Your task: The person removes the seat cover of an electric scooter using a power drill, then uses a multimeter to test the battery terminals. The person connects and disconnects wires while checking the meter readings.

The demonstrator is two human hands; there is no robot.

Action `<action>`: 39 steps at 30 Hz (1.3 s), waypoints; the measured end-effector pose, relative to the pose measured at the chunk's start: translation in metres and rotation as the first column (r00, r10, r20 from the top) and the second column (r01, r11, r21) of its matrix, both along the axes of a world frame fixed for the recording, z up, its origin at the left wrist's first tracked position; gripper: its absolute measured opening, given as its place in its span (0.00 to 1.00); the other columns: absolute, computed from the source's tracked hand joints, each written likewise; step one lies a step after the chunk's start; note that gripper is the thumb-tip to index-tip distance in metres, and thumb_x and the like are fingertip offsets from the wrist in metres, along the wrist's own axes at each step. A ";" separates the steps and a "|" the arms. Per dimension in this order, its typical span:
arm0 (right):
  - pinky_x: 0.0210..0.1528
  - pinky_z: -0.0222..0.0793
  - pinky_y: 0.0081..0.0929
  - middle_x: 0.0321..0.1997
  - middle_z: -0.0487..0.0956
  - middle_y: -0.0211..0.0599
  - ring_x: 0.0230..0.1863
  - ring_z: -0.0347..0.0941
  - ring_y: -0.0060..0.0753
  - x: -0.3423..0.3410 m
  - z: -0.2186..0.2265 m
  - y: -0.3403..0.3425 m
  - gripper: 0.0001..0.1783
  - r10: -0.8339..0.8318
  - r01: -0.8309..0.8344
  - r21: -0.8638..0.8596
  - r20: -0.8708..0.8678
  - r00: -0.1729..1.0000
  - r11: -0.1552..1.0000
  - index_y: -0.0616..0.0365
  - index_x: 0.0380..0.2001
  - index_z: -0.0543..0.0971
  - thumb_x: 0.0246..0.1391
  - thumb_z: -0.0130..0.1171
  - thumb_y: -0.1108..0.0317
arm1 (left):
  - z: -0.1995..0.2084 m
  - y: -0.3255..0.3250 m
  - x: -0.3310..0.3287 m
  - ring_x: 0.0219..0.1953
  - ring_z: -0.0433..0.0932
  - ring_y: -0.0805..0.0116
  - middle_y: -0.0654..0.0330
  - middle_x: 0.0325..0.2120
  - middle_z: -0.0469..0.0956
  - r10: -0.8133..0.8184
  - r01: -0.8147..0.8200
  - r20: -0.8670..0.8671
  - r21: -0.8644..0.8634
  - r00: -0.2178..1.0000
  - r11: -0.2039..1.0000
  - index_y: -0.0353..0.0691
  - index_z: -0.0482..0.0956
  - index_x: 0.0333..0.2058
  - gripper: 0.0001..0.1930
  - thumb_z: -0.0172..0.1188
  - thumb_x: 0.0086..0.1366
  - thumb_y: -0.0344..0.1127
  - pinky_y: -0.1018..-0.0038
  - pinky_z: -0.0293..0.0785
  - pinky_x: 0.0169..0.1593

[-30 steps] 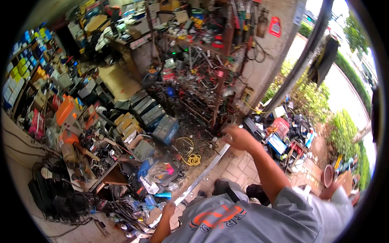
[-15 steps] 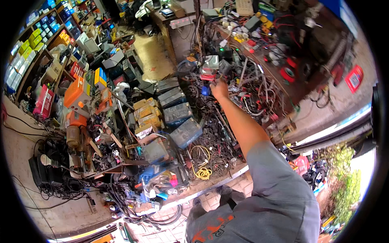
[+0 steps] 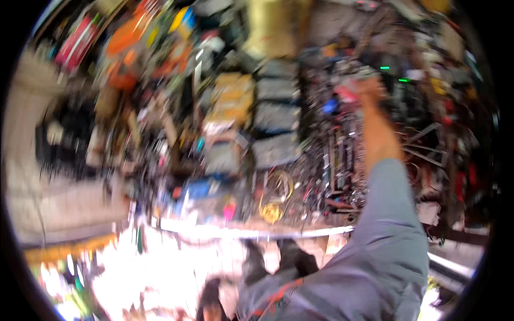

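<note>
My right arm in a grey sleeve stretches forward over a heap of cables and small parts point(image 3: 316, 144). At its end my right hand point(image 3: 370, 88) is smeared by motion, so its fingers do not show clearly. Right beside the fingers is a blurred red-and-pale object point(image 3: 348, 91); whether the hand grips it or only touches it, I cannot tell. A small blue thing point(image 3: 330, 106) lies just left of and nearer than the hand. My left hand does not show.
Left of the heap stands a row of grey box-shaped batteries point(image 3: 276, 117), with yellowish packages point(image 3: 230, 101) beside it. A coil of yellow cable point(image 3: 272, 212) lies near the pale front edge point(image 3: 251, 233). An orange machine point(image 3: 126, 40) stands far left. Small green lights point(image 3: 404, 80) glow beyond the hand.
The view has swung and blurred, shifting the scene rightward and levelling the front edge. My right hand stays among the parts beside the red-and-pale object.
</note>
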State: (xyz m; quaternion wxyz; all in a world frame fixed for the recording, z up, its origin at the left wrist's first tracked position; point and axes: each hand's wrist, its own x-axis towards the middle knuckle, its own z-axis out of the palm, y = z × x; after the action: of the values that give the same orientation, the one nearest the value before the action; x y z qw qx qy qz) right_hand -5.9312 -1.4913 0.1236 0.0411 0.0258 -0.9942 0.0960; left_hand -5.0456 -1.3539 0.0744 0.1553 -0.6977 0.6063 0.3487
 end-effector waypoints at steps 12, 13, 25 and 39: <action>0.53 0.67 0.37 0.48 0.75 0.51 0.50 0.72 0.45 -0.095 -0.068 0.135 0.43 0.293 -0.341 -0.126 -0.294 0.910 0.932 0.65 0.47 0.74 0.42 0.58 0.34 | 0.231 -0.111 -0.212 0.45 0.75 0.46 0.45 0.41 0.77 -0.219 0.043 -0.381 -0.419 0.898 0.907 0.32 0.76 0.45 0.17 0.57 0.62 0.38 0.63 0.71 0.49; 0.52 0.67 0.37 0.47 0.75 0.49 0.49 0.72 0.43 -0.064 -0.073 0.137 0.41 0.323 -0.387 -0.149 -0.328 0.888 0.910 0.65 0.47 0.74 0.42 0.59 0.37 | 0.238 -0.109 -0.210 0.45 0.75 0.47 0.46 0.41 0.77 -0.254 0.075 -0.364 -0.441 0.896 0.895 0.33 0.76 0.45 0.17 0.58 0.62 0.38 0.63 0.71 0.49; 0.49 0.66 0.32 0.44 0.70 0.38 0.44 0.67 0.32 0.537 0.083 0.120 0.30 0.960 -0.713 -0.647 0.124 0.251 0.270 0.59 0.47 0.67 0.43 0.67 0.62 | 0.159 -0.042 -0.079 0.53 0.72 0.56 0.47 0.51 0.71 0.125 -0.331 -0.815 -0.085 0.565 0.940 0.34 0.63 0.58 0.27 0.57 0.64 0.41 0.66 0.68 0.54; 0.47 0.70 0.31 0.46 0.74 0.48 0.45 0.74 0.40 0.705 0.156 0.117 0.35 0.960 -0.566 -0.824 0.151 -0.234 -0.009 0.65 0.51 0.67 0.43 0.71 0.60 | 0.140 -0.045 -0.038 0.52 0.70 0.62 0.52 0.52 0.68 0.088 -0.639 -0.963 0.236 -0.256 0.732 0.34 0.56 0.61 0.52 0.58 0.51 0.72 0.66 0.69 0.54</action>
State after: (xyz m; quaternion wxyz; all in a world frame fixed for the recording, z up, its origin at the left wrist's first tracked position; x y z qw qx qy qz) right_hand -5.2262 -1.3738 0.2793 -0.4443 0.6301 -0.5443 0.3306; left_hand -5.0839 -1.3989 0.2139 -0.5925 -0.3702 0.3120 0.6438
